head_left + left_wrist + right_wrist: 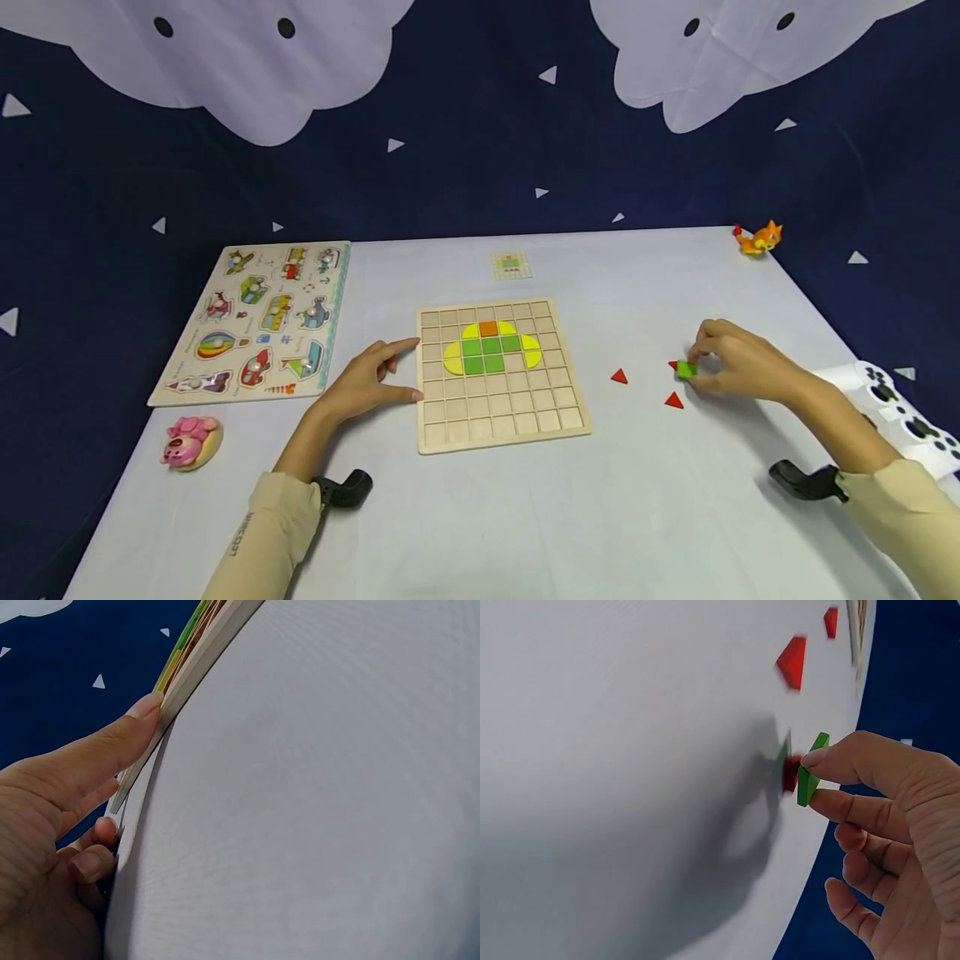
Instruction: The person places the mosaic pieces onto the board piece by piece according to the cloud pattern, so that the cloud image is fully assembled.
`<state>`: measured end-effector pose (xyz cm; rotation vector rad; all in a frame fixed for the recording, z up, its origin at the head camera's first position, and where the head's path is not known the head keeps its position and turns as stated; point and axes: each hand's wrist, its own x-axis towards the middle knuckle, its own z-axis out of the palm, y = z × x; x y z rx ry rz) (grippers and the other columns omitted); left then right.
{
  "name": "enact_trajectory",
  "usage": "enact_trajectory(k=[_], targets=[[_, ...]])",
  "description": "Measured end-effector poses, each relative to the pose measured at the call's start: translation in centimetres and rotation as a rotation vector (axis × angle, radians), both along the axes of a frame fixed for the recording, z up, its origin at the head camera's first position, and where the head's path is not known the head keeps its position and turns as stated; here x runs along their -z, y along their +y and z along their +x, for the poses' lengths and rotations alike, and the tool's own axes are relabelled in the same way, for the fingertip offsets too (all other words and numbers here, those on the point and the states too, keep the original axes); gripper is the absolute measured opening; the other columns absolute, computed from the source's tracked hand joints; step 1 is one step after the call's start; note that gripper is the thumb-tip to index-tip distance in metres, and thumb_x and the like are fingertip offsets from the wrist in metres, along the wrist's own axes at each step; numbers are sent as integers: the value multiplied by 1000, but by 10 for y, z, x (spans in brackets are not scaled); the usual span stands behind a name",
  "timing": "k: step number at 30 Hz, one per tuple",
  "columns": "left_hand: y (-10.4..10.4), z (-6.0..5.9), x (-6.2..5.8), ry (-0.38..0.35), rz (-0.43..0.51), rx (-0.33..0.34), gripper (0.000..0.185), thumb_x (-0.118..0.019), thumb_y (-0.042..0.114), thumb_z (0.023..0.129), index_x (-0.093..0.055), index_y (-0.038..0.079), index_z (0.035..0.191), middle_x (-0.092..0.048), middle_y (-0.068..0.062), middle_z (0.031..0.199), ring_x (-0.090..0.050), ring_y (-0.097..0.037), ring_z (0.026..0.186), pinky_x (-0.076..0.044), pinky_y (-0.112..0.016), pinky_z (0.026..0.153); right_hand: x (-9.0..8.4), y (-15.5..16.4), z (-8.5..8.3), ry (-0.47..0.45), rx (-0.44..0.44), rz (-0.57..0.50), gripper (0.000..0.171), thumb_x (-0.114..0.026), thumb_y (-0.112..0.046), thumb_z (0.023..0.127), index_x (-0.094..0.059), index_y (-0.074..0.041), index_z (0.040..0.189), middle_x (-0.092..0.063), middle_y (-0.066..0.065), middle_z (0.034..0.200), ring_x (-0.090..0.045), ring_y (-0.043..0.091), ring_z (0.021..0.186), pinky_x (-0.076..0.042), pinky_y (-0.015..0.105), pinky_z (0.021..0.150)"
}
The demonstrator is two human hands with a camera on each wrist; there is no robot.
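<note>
Right hand [738, 360], right of frame, pinches a green square tile [686, 369] just above the table; left hand [369, 379], fingers straight, touches the grid board's [502, 417] left edge at centre.

The white table [525, 517] carries a wooden grid board [501, 373] at its centre; left of it lies a vehicle puzzle [258, 321], right of it three red triangles [619, 377].

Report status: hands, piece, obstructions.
Left hand steadies grid board, fingers straight. Right hand pinches green tile, lifted off table. Red triangles lie between tile and board.
</note>
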<state>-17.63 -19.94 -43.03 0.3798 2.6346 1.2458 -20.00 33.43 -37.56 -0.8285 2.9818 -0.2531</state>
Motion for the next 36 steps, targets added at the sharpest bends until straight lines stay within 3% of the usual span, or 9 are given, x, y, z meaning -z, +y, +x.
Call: enact_trajectory(k=[6, 24, 36], targets=[[1, 0, -1, -3, 3, 0, 86, -88, 27, 74, -47, 14, 149, -41, -5, 92, -38, -20, 82, -34, -34, 73, -2, -33, -5, -26, -32, -32, 18, -82, -17, 71, -75, -11, 87, -55, -2, 92, -52, 17, 88, -47, 38, 75], [1, 0, 0, -7, 20, -13, 86, -89, 27, 73, -48, 13, 148, -42, -5, 91, -39, -19, 84, -35, -32, 74, -4, -119, -22, 35, -250, -72, 22, -84, -18, 70, -76, -9, 88, -55, -1, 92, -48, 14, 87, -45, 34, 76], [-1, -1, 1, 0, 14, -1, 86, -88, 28, 74, -48, 12, 148, -41, -4, 91, -38, -19, 82, -33, -33, 73, 3, -171, -27, 43, -366, -103, 23, -84, -25, 73, -76, -11, 89, -54, -1, 94, -47, 14, 88, -45, 33, 78]])
